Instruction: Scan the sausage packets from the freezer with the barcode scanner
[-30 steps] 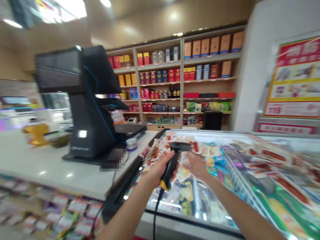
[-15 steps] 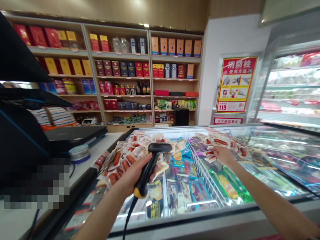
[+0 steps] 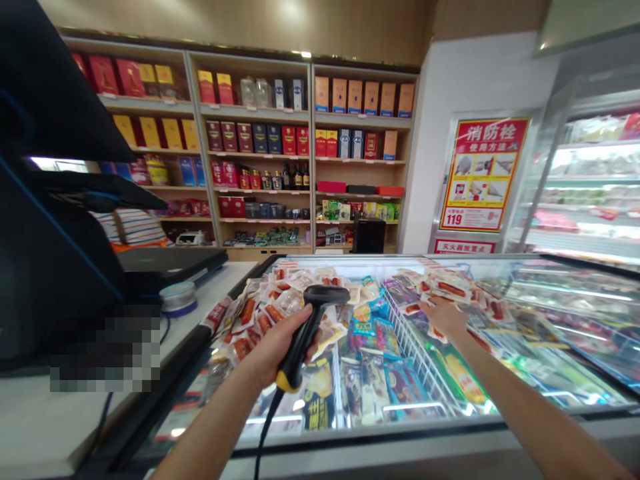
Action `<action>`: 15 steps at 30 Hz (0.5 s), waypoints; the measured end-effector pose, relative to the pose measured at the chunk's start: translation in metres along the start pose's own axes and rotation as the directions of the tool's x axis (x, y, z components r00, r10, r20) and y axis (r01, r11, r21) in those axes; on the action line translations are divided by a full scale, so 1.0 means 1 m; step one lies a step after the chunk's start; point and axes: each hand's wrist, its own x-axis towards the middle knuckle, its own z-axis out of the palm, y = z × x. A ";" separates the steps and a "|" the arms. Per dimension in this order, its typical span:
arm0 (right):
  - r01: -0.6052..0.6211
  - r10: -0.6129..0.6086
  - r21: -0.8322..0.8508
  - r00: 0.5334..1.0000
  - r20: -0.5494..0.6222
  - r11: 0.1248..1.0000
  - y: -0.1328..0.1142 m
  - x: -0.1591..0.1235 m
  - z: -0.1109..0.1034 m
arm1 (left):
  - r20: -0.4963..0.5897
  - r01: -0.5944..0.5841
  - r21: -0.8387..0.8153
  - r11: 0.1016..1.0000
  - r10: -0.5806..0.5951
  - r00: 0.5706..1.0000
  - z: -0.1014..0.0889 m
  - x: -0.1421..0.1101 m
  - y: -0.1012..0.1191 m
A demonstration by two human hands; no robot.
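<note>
The left hand (image 3: 283, 343) is closed around a scanner (image 3: 301, 340), the handle slanting up and away to the right, its head lying crosswise beyond the fingers, its cable (image 3: 265, 427) dropping below the hand. Just beyond and left of that hand spreads a heap of sausage packets (image 3: 273, 313). Well to its right, the right hand (image 3: 447, 317) reaches forward into a second heap of packets (image 3: 470, 297) and is clearly the nearer hand to it. Its fingertips meet the near left edge of this heap — whether they pinch a packet or only rest there, I cannot tell. Directly beyond those fingers one packet (image 3: 453, 289) lies with its long axis running roughly left to right, across the line of the forearm.

Farther left of the left hand stands the desk (image 3: 40, 427), bearing a black terminal (image 3: 65, 233) and, nearer the hand, a roll of tape (image 3: 179, 298). Beneath both hands runs a chest freezer (image 3: 440, 430); its white wire divider (image 3: 415, 350) passes between them, with bagged goods (image 3: 373, 387) on its left. Beyond the hands rise shelves (image 3: 260, 115) of boxes; beyond the right hand, a red and yellow poster (image 3: 483, 175); farther right, an upright cooler (image 3: 590, 180).
</note>
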 end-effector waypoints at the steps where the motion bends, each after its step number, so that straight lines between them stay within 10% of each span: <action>1: -0.013 0.014 -0.032 1.000 0.009 0.999 -0.006 0.003 -0.001 | 0.000 -0.003 -0.002 1.000 0.003 1.000 0.000 -0.001 0.001; 15: 0.331 -0.332 0.228 0.943 -0.032 0.916 -0.052 -0.024 0.040 | -0.013 -0.014 -0.011 1.000 0.014 1.000 -0.006 -0.008 0.001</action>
